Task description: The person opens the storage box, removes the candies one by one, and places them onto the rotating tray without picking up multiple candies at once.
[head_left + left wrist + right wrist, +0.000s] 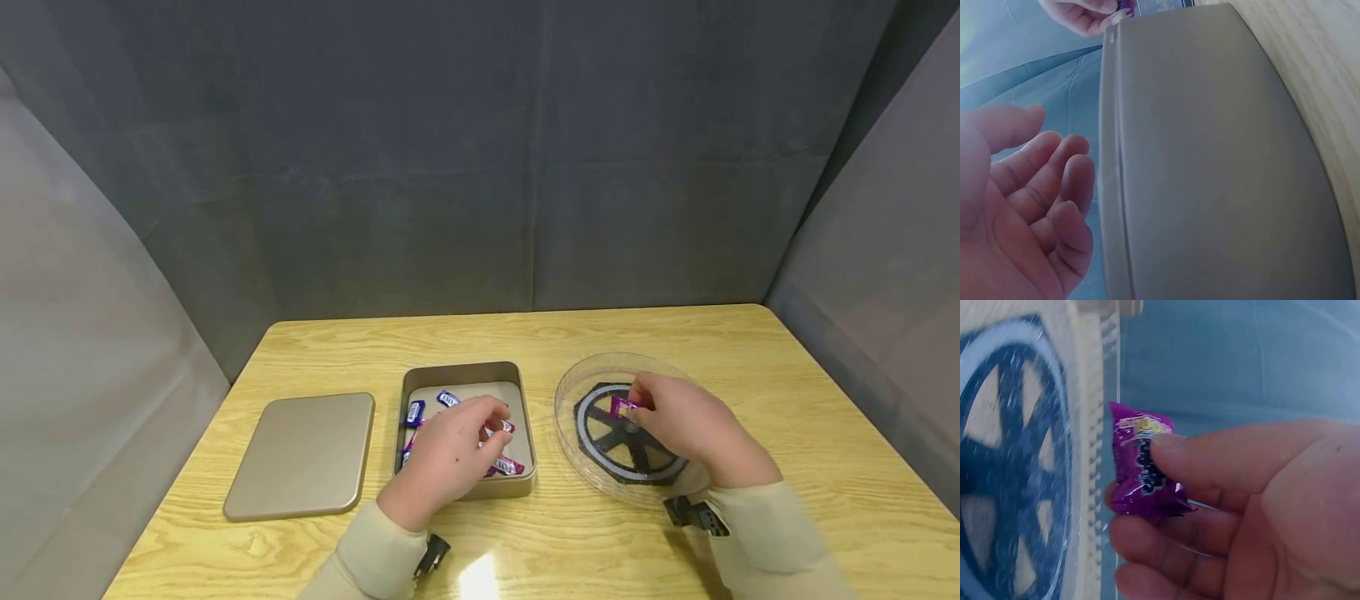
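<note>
My right hand (686, 421) pinches a purple wrapped candy (1144, 465) between thumb and fingers, above a clear round dish (573, 467). The candy's wrapper carries a print of dark berries. Over the square metal tin (517, 487), my left hand (453, 454) hovers with fingers loosely curled and nothing in its grasp. Inside the tin lie several small wrapped candies, among them a blue one (415, 413) and a purple-and-white one (507, 464). The left hand hides part of them. In the left wrist view the tin's outer wall (1210, 156) stands beside the fingers.
A flat square metal lid (303, 454) lies on the wooden table (540, 550) left of the tin. A black spoked wheel shape with a pale ring (637, 477) shows through the clear dish. Grey cloth walls (405, 167) stand behind and at both sides.
</note>
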The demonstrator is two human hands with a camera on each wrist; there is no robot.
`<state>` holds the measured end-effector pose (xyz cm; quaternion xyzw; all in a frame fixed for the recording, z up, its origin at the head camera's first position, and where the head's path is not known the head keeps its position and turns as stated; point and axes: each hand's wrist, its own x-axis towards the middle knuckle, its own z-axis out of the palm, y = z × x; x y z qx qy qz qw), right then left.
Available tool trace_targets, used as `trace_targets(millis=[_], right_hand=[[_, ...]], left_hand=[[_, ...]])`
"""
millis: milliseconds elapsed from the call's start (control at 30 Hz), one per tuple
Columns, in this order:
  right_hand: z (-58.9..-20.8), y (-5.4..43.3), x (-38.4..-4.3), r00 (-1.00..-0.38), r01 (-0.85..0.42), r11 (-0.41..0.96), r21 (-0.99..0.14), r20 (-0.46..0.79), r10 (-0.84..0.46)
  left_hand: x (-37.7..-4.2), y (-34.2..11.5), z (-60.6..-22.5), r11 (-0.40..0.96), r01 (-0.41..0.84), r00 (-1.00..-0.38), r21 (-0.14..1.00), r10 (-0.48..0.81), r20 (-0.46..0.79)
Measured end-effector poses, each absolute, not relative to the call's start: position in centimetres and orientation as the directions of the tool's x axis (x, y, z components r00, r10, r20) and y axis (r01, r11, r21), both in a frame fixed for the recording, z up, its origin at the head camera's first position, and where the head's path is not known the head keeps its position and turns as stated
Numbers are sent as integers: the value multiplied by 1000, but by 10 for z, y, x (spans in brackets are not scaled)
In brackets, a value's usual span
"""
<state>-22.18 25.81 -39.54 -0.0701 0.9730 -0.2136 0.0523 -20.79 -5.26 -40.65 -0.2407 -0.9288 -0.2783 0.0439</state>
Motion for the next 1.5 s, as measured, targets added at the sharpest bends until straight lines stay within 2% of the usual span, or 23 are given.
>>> trace_targets(millis=[267, 733, 867, 1233, 1500], right_hand=[[-413, 268, -229, -964, -112, 902, -417, -175, -201], [-412, 274, -232, -965, -67, 937, -343, -216, -148], [-406, 269, -228, -971, -67, 934, -352, -191, -142], [-389, 233, -215, -961, -244, 883, -402, -22, -275], [-385, 222, -206, -943, -319, 875, -364, 36, -329]], left_hand=[[-209, -55, -408, 741, 454, -888, 495, 420, 185], [-214, -56, -412, 741, 456, -887, 493, 424, 183], [-215, -58, -411, 764, 437, -898, 474, 405, 174], [-223, -67, -418, 857, 375, -922, 354, 386, 42], [-225, -70, -428, 880, 335, -933, 337, 360, -14]])
